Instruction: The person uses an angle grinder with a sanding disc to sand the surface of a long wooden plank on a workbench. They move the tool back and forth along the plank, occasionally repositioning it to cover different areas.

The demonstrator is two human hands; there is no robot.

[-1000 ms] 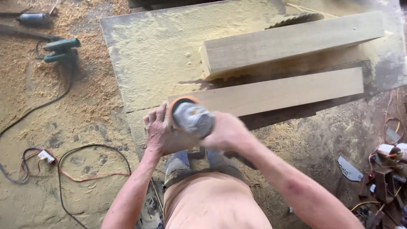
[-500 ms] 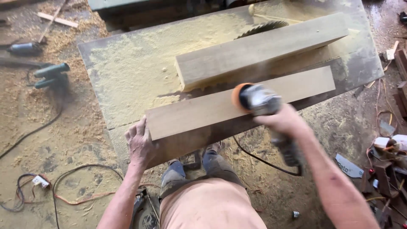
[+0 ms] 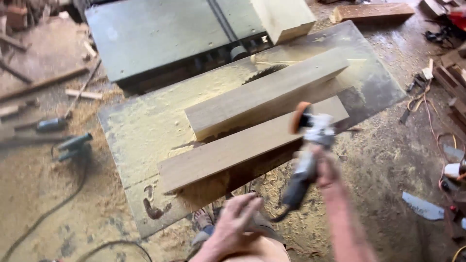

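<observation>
Above the smooth plank (image 3: 242, 148), right hand (image 3: 326, 172) clamped on grey grinder (image 3: 310, 140); left hand (image 3: 238, 223) spread, empty.

No packages, labels, signs, screens discernible

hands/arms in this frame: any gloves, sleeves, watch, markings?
Both bare. Left hand: no glove, no ring visible, fingers blurred by motion. Right hand and forearm: no glove, no sleeve, no watch or band in view; heavily blurred, so fine marks can't be made out. No cables or straps on either arm.
</observation>
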